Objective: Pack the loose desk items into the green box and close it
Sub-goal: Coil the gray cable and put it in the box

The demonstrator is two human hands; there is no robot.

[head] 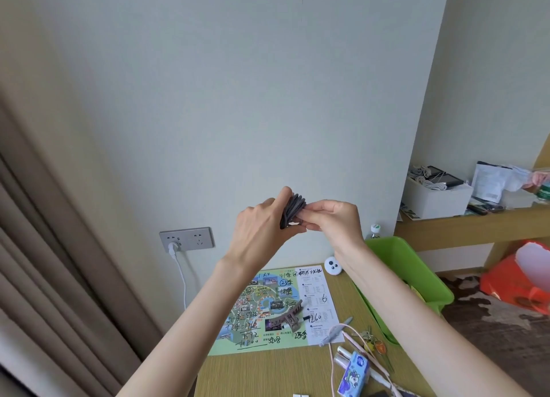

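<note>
I am holding a coiled dark grey cable [293, 206] up in front of the pale wall, well above the tabletop [262, 373]. My left hand [262, 225] is gripping the coil with its fingers curled round it. My right hand [334, 218] is pinching the coil's other side with bent fingertips.

The green box [398, 262] is sitting open at the right edge of the tabletop, partly behind my right forearm; I cannot tell what is inside.

A printed park map [269, 304] with handwritten numbers is lying flat below my hands, and a brown hair claw clip [286, 315] is resting on it. Near the map's right corner are lying a grey pen [337, 331], a pink cord [354, 344], a bunch of keys [372, 338] and a blue tissue pack [354, 373]. A small white round gadget [332, 265] is sitting by the wall. A white plug [173, 248] is sitting in the wall socket [187, 238] at left.
</note>
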